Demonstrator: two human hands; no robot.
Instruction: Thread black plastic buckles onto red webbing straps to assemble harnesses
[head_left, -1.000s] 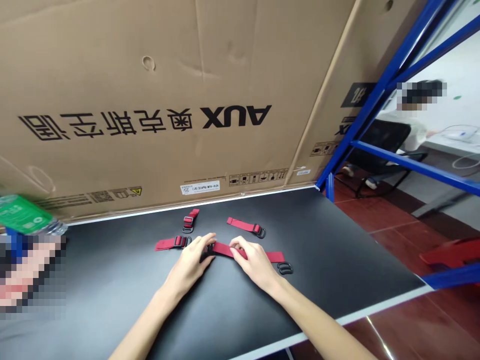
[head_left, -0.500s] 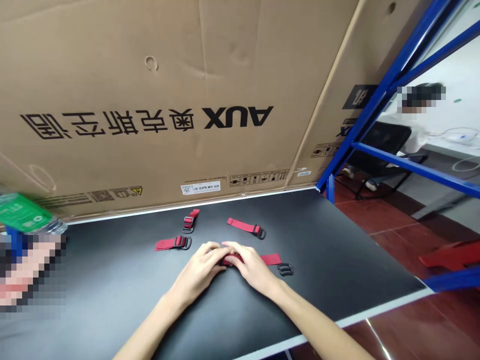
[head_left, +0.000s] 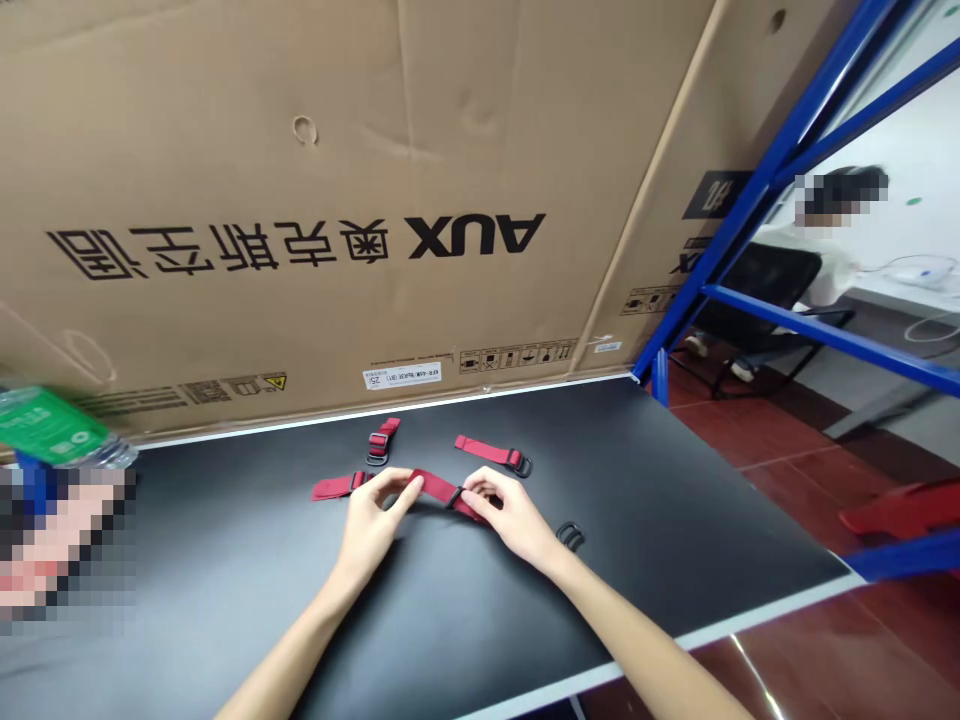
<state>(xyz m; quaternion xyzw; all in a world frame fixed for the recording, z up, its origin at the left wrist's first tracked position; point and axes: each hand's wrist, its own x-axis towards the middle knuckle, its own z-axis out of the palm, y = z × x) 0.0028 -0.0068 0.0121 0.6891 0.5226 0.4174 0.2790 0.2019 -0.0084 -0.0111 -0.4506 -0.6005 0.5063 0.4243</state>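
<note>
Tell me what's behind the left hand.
A red strap lies on the tabletop, partly behind the left hand: one end and some of its black buckle show, the rest is covered. A second strap lies fully visible farther back.

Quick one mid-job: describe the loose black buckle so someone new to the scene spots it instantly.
On the black tabletop in front of the big cardboard box, find the right hand holding a red strap. The loose black buckle lies to the right of that hand. Unlike the buckles on the other straps, it shows no red webbing.
</note>
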